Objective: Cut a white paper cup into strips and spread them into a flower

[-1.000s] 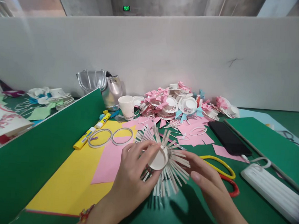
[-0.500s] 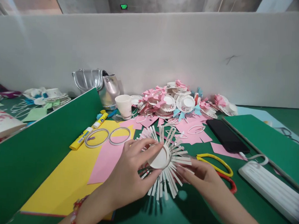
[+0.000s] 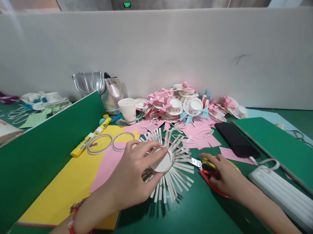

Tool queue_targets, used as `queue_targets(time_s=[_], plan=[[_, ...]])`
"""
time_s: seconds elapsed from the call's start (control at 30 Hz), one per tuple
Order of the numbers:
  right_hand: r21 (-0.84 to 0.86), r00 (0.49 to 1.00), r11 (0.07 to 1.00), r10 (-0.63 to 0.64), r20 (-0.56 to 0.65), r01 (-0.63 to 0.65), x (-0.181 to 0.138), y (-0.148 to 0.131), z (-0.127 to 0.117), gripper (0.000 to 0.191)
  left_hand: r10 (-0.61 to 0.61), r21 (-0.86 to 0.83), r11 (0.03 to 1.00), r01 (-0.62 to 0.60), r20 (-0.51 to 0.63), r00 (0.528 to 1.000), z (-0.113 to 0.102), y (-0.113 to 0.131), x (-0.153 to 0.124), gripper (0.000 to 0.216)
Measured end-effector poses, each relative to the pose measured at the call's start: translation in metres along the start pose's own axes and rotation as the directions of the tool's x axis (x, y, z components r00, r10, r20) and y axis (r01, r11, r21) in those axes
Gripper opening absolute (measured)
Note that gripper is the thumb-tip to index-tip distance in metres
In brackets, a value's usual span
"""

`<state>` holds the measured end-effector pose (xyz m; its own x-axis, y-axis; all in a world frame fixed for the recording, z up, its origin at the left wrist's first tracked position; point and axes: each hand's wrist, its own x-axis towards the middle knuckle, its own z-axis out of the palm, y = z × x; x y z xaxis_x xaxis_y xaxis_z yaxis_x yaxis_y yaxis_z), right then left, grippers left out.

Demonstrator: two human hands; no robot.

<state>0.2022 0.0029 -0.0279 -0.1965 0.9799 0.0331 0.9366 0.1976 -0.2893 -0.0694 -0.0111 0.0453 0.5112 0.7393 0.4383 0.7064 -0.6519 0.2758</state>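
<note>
My left hand (image 3: pixel 133 170) is closed around the round base of a white paper cup (image 3: pixel 184 167), whose wall is cut into many thin strips that fan outward. Its base faces up toward me. To the right, my right hand (image 3: pixel 227 174) has its fingers over the handles of a pair of scissors (image 3: pixel 196 163) with one yellow and one red loop. The metal blades point left, toward the strip ends; part of them lies behind the strips.
Glue sticks (image 3: pixel 82 145) and tape rolls (image 3: pixel 99 144) lie left, by yellow paper (image 3: pixel 59 185). Behind are paper cups (image 3: pixel 127 110) and a pile of pink-bowed paper crafts (image 3: pixel 173 105). On the right are a phone (image 3: pixel 236 139), a power strip (image 3: pixel 281 197) and a green board (image 3: pixel 279 145).
My right hand has left the cut strips and moved right onto the scissors. My left hand keeps its hold on the paper cup, and the view has shifted slightly.
</note>
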Motion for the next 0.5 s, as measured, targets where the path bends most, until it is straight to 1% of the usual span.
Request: queue_targets(time_s=[0.13,0.2,0.23,0.3,0.33,0.37,0.4,0.47,0.5], plan=[[0.112,0.997,0.994,-0.007,-0.074,0.015,0.003,0.008,-0.016,0.033,0.005,0.138,0.990,0.002,-0.052,0.999,0.001,-0.005,0.000,0.036],[0.184,0.993,0.982,-0.027,-0.114,0.048,-0.001,0.011,-0.026,0.030,-0.009,0.190,0.981,0.023,-0.072,0.997,0.002,-0.009,-0.001,0.033],[0.248,0.991,0.965,-0.059,-0.118,0.087,-0.004,0.011,-0.031,0.029,-0.023,0.204,0.978,0.038,-0.078,0.997,0.003,-0.012,-0.002,0.032],[0.350,0.988,0.928,-0.083,-0.133,0.125,-0.011,0.006,-0.039,0.035,-0.055,0.214,0.974,0.072,-0.084,0.995,0.004,-0.016,-0.005,0.033],[0.373,0.989,0.918,-0.097,-0.111,0.132,-0.015,0.001,-0.042,0.040,-0.072,0.216,0.972,0.089,-0.087,0.994,0.005,-0.017,-0.006,0.033],[0.399,0.989,0.905,-0.116,-0.096,0.145,-0.019,-0.005,-0.044,0.039,-0.084,0.218,0.970,0.103,-0.092,0.992,0.005,-0.019,-0.007,0.033],[0.423,0.985,0.890,-0.148,-0.084,0.170,-0.022,-0.011,-0.046,0.035,-0.096,0.224,0.968,0.115,-0.097,0.991,0.006,-0.020,-0.008,0.032],[0.420,0.979,0.885,-0.199,-0.054,0.203,-0.025,-0.022,-0.050,0.028,-0.108,0.237,0.963,0.129,-0.100,0.989,0.007,-0.022,-0.010,0.031],[0.408,0.975,0.891,-0.221,0.001,0.201,-0.026,-0.027,-0.051,0.023,-0.110,0.243,0.961,0.131,-0.098,0.989,0.007,-0.022,-0.010,0.030]])
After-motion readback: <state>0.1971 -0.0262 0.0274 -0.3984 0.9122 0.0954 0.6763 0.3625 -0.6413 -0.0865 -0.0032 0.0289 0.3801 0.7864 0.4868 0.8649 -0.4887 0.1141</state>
